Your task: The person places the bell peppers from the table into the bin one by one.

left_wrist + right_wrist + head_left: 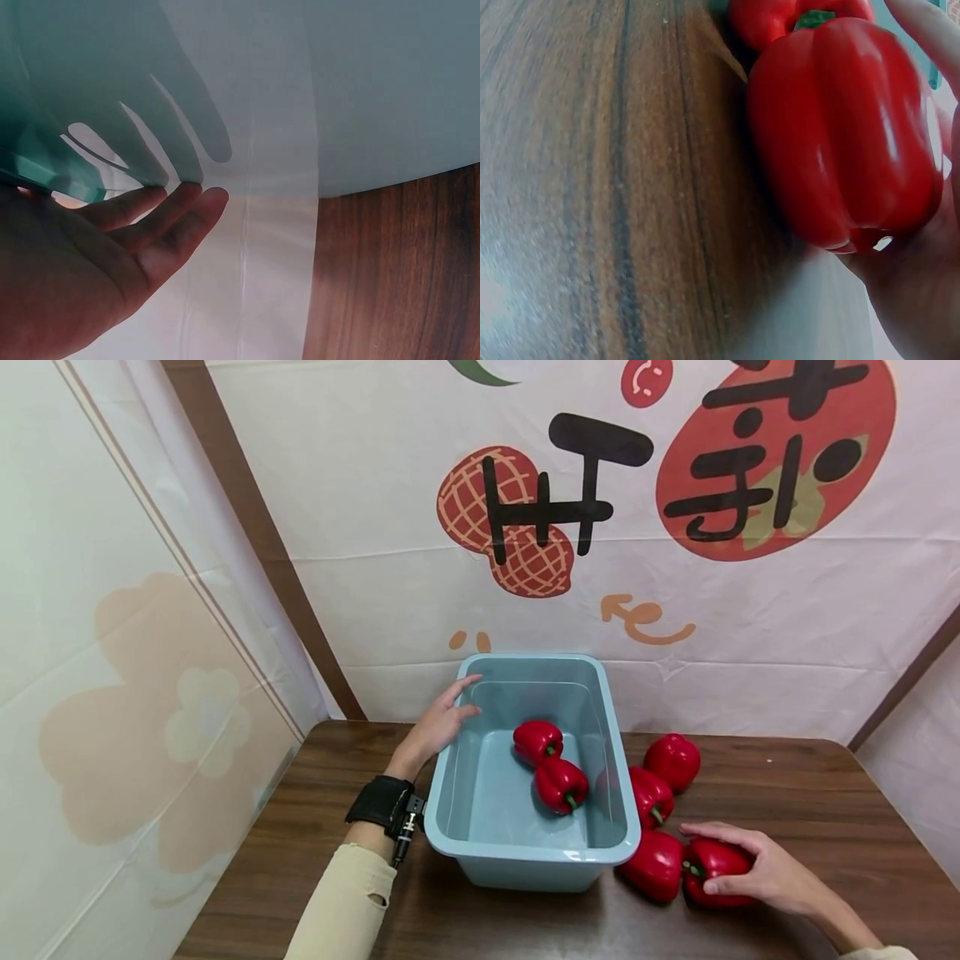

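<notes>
Red pepper [718, 857] fills the wide grip of the right hand [772, 870].

Big black writing [551, 512] goes across the white cloth wall [360, 527], over a red peanut picture [457, 510] and a red oval [862, 410], too hard to read; a little red circle [628, 382] has a white smiley face [642, 378]

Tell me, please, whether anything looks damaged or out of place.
The left sleeve has a small opening near its end, perhaps a tear or thumb hole. Otherwise nothing stands out: the bin sits upright and the peppers look uncrushed.
</notes>
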### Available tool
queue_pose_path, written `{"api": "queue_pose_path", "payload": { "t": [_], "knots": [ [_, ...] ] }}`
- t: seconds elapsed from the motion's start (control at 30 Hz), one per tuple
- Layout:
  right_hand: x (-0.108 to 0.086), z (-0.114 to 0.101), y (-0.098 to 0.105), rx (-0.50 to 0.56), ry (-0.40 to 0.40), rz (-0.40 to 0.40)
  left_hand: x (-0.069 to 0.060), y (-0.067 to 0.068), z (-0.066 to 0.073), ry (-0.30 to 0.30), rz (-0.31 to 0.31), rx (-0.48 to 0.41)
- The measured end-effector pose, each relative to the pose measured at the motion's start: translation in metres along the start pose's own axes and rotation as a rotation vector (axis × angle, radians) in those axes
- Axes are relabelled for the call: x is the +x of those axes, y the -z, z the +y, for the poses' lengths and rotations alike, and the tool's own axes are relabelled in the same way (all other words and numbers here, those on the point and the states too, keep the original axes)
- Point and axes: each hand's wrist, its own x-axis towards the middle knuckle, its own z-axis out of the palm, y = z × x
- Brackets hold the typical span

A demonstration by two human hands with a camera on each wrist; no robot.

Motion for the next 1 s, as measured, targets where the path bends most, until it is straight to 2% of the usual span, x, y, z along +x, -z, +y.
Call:
{"api": "queue_pose_path", "payload": {
  "t": [0.2, 0.4, 0.53, 0.7, 0.9, 1.0],
  "knots": [
    [-0.001, 0.002, -0.001, -0.021, -0.018, 0.012, -0.002, 0.001, 0.007, 0.018, -0.022, -0.006],
    [0.0, 0.004, -0.003, -0.022, -0.023, 0.023, -0.02, 0.001, 0.03, 0.018, -0.029, -0.014],
    [0.0, 0.005, -0.004, -0.012, -0.014, 0.031, -0.027, 0.001, 0.036, 0.012, -0.03, -0.022],
    [0.0, 0.006, -0.004, 0.031, -0.001, 0.006, -0.026, 0.001, 0.036, 0.015, -0.032, -0.02],
    [-0.003, 0.007, -0.001, 0.115, -0.042, -0.065, -0.024, 0.001, 0.034, 0.014, -0.035, -0.015],
    [-0.003, 0.006, -0.002, 0.11, -0.091, -0.075, -0.014, 0.002, 0.021, 0.018, -0.032, -0.008]
  ]
}}
